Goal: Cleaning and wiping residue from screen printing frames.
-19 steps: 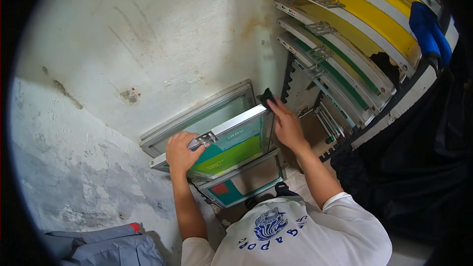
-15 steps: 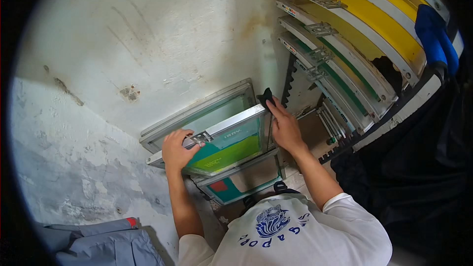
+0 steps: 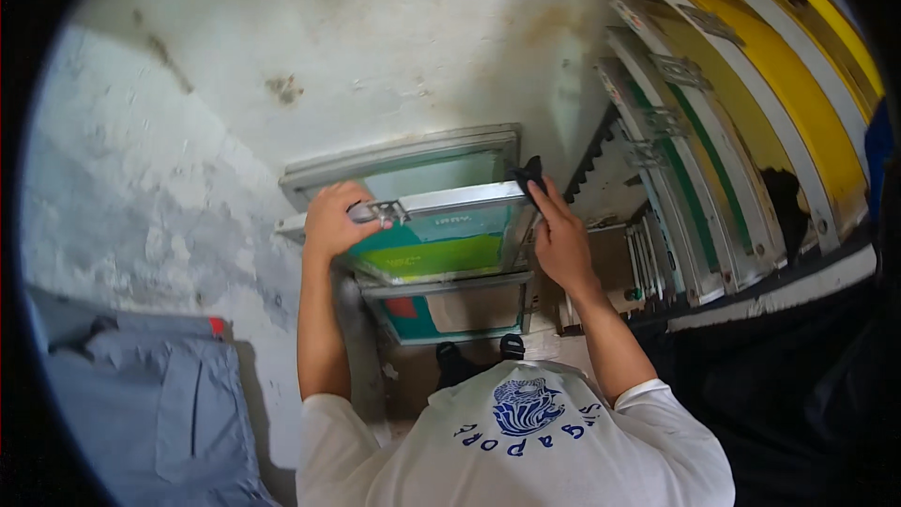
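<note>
A screen printing frame [image 3: 465, 194] with a metal rail and teal and lime-green mesh stands tilted in front of me. My left hand [image 3: 330, 222] is wrapped round its top rail near the left end, beside a metal bracket [image 3: 385, 213]. At the top right corner my right hand [image 3: 563, 242] is closed on a small black cloth [image 3: 530, 173], pressed against the frame. Behind stands another frame [image 3: 404, 143] with pale mesh, leaning on the wall. Lower and nearer is a smaller-looking frame [image 3: 450, 330] with teal edges and a red patch.
On the right, a rack [image 3: 779, 291] holds several metal frames [image 3: 741, 66] with yellow and green mesh. Black fabric [image 3: 779, 376] hangs below it. Grey clothing [image 3: 178, 394] hangs at the lower left by the stained wall [image 3: 188, 216]. My shoes [image 3: 511, 346] are near the lower frame.
The view has turned, so the rack sits further right and the frames look more level. Both hands keep their places on the frame, with the cloth still at its corner.
</note>
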{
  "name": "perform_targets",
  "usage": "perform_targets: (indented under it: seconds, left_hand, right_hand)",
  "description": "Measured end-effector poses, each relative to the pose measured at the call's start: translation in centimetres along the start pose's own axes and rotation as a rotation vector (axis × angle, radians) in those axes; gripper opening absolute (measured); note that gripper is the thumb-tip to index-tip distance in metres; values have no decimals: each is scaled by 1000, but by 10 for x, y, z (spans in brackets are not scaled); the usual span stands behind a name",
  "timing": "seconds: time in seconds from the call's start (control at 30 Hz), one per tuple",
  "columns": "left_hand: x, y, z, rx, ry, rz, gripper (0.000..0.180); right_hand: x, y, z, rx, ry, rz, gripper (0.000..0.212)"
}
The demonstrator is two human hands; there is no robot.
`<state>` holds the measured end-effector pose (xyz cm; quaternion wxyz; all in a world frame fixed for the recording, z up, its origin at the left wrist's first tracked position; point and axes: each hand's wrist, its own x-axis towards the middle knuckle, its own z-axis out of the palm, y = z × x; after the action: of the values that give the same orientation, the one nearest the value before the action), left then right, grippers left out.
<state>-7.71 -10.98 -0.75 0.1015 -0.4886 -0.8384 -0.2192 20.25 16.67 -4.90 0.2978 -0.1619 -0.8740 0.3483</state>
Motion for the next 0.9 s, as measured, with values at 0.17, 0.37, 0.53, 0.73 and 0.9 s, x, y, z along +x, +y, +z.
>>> perform_targets:
  seconds: [0.17, 0.37, 0.53, 0.73, 0.9]
  left_hand:
    - [7, 8, 5, -93, -64, -35, 43]
    - [7, 18, 10, -103, -70, -52, 43]
    - [9, 31, 13, -82, -74, -32, 43]
    - [18, 43, 14, -107, -98, -36, 44]
    - [20, 60, 22, -55, -114, 104, 47]
  right_hand:
    - [3, 9, 1, -76, 37, -94, 65]
    - [4, 6, -5, -15, 26, -45, 64]
    - [1, 4, -5, -172, 9, -66, 65]
    - [7, -26, 13, -65, -57, -62, 64]
    - [12, -48, 27, -80, -105, -64, 62]
